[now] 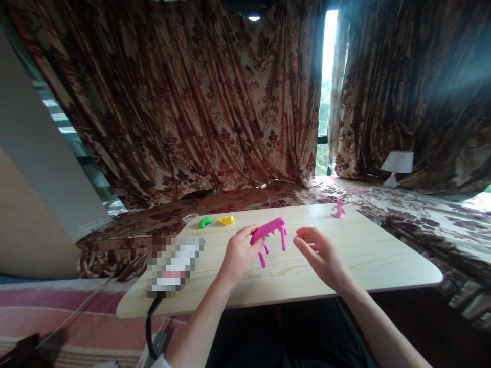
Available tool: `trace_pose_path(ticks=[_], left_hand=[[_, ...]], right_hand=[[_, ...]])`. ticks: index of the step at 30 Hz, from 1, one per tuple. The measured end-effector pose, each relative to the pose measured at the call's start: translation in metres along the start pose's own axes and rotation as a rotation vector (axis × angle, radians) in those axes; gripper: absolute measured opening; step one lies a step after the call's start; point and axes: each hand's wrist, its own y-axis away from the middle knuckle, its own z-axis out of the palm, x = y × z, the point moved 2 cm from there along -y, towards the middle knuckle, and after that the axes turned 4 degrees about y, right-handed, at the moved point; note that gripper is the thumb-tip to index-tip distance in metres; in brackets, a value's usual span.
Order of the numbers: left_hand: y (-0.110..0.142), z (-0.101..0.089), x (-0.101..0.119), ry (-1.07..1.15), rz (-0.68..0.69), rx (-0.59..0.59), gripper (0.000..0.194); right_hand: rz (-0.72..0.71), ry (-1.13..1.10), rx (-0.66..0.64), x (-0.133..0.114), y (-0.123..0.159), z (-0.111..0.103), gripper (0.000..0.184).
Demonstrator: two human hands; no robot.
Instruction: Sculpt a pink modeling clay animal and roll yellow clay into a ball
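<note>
My left hand [242, 251] is closed around one end of a bright pink four-legged toy figure [271, 228], held above the table with its legs hanging down. Its long body tilts up toward the right. Small points show along its underside, and my fingers cover part of the near end. To the right of the figure, my right hand [317, 251] is held up with loosely curved fingers and the thumb a little apart. I see nothing in it, and it does not touch the figure.
On the pale wooden table [356, 255] lie a green toy [206, 222] and a yellow toy [226, 220] at the back left. A light pink figure [339, 209] stands at the back right. A blurred-out object [176, 268] with a black cable lies at the left. Beyond stands a white lamp [398, 162].
</note>
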Motion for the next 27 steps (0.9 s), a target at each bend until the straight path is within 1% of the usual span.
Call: trace_pose_path(ticks=[3, 7, 10, 13, 17, 20, 24, 27], left_hand=[[0.001, 0.004, 0.002, -0.07, 0.026, 0.027, 0.026], [0.002, 0.004, 0.008, -0.134, 0.07, 0.03, 0.024], [0.004, 0.002, 0.011, -0.15, 0.081, 0.018, 0.023], [0.005, 0.0, 0.012, -0.131, 0.067, 0.003, 0.023], [0.008, 0.0, 0.012, -0.045, 0.009, -0.017, 0.024], [0.009, 0.001, 0.011, 0.06, -0.049, -0.051, 0.025], [0.01, 0.006, 0.009, 0.202, -0.143, -0.118, 0.03], [0.011, 0.008, 0.008, 0.276, -0.215, -0.157, 0.033]], right_hand=[[0.034, 0.007, -0.046, -0.002, 0.003, 0.011, 0.029], [0.044, 0.029, -0.1, 0.004, 0.0, 0.022, 0.031], [0.043, 0.036, -0.095, 0.007, -0.002, 0.021, 0.03], [0.035, 0.03, -0.088, 0.007, -0.002, 0.015, 0.029], [0.034, -0.013, -0.101, 0.007, -0.002, 0.001, 0.03], [0.05, -0.079, -0.067, 0.013, -0.002, -0.004, 0.03], [0.036, -0.112, 0.005, 0.022, 0.0, 0.008, 0.03], [0.011, -0.101, 0.033, 0.021, 0.0, 0.018, 0.027]])
